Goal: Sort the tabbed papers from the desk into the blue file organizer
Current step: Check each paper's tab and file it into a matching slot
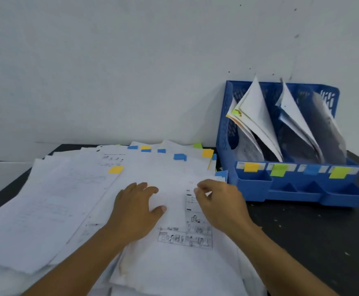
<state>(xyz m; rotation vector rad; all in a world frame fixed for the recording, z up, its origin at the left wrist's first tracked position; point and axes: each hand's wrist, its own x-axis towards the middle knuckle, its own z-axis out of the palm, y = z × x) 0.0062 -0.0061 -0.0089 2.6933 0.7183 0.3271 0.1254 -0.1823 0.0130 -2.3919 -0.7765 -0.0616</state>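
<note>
1. The tabbed papers (101,189) are spread in a loose, overlapping heap across the dark worktop (315,236), with blue and yellow tabs showing along the far edges.
2. The left hand (135,212) is laid flat on the top sheet (170,174), fingers spread and relaxed, pressing it down.
3. The right hand (219,201) is held just beside it on the same sheet, fingers curled toward the thumb as if a pinch on the paper were being formed; whether the sheet is actually gripped cannot be told.
4. The blue file organizer (285,180) stands to the right of and beyond both hands, against the wall, with papers already leaning in its slots and coloured labels (251,167) stuck along its front rail.
5. The right hand is judged the nearer to the organizer, so a carry to the right and forward is called for.
6. The sheet's long axis runs away from the person, so it would need tipping upright to be slotted in.
</note>
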